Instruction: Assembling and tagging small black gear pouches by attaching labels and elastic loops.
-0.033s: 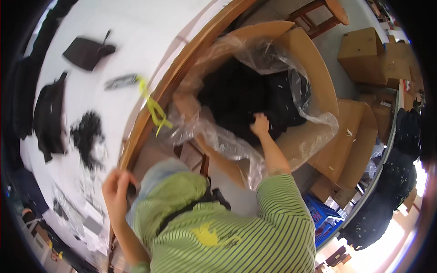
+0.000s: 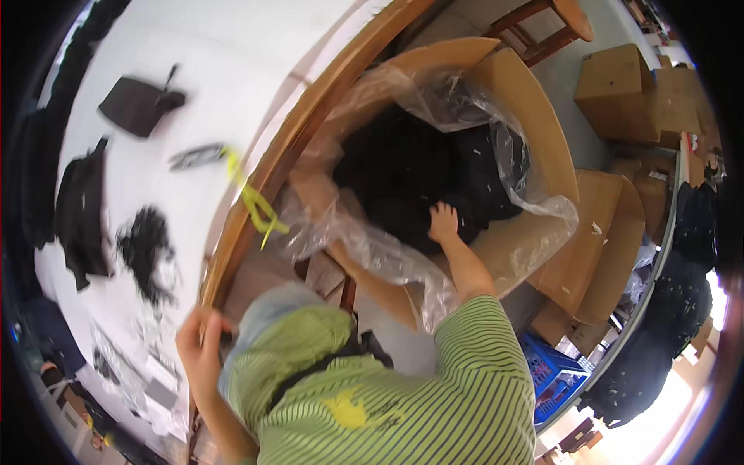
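Observation:
My right hand [image 2: 443, 222] reaches into a large cardboard box [image 2: 542, 116] and rests on a heap of black cloth pieces [image 2: 399, 167]. Its fingers are spread apart, lying on the cloth without gripping it. Crumpled clear plastic [image 2: 380, 244] lines the box and folds over its near rim. At the wooden edge of the white table, my left hand [image 2: 200, 345] is closed with bent fingers. A small dark patch shows by its fingertips; blur hides what it is.
On the white table [image 2: 232, 70] lie thread snips [image 2: 198, 156] with a yellow ribbon [image 2: 260, 205], a dark pouch-like piece [image 2: 139, 107], black cloth [image 2: 81, 213] and tangled black threads [image 2: 145, 252]. A wooden stool [image 2: 542, 31], cardboard cartons [image 2: 616, 89] and a blue basket [image 2: 546, 376] stand around.
My right hand's fingers have spread more on the black cloth. My left hand sits slightly lower in view, and the things on the table have shifted a little with the view.

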A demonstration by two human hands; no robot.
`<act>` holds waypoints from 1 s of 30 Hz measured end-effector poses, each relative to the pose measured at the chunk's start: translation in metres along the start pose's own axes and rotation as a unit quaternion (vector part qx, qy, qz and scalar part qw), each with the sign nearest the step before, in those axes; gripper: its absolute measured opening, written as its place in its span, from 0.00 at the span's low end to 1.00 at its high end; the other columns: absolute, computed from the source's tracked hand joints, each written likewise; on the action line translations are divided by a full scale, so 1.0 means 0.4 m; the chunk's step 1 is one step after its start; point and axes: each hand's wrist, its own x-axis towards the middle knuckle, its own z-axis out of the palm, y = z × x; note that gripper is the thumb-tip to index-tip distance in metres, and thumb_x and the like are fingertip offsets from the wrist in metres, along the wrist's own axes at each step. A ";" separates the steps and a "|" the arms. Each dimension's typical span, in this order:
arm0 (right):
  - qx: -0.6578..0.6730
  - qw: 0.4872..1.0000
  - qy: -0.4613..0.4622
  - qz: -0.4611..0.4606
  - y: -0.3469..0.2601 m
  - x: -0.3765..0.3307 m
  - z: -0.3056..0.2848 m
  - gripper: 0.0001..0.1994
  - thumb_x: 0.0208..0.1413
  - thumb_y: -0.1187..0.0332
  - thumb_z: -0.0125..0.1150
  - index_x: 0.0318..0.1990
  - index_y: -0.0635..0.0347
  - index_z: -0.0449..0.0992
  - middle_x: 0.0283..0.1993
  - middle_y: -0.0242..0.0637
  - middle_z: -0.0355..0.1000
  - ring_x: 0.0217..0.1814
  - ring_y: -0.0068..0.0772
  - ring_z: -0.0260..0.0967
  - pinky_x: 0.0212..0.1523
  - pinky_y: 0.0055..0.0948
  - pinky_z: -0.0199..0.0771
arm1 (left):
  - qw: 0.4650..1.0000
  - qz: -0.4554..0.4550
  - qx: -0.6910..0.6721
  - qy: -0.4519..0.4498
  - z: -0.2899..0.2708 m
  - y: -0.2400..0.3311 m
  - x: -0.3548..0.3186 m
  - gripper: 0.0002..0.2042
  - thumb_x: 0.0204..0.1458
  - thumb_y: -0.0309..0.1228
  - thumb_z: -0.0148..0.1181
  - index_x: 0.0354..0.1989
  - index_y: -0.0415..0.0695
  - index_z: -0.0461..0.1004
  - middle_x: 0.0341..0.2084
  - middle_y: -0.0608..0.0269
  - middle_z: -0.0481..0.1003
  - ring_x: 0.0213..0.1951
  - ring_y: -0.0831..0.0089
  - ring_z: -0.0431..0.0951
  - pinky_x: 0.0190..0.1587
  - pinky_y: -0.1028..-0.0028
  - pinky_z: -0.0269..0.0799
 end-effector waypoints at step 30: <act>0.337 0.899 -0.123 0.252 -0.130 0.083 0.471 0.38 0.32 0.52 0.71 0.51 0.70 0.71 0.51 0.57 0.70 0.57 0.50 0.67 0.56 0.37 0.68 | 0.935 -0.287 0.064 -0.197 0.177 0.057 0.054 0.08 0.52 0.24 0.54 0.39 0.35 0.75 0.29 0.58 0.76 0.35 0.70 0.74 0.43 0.75 0.67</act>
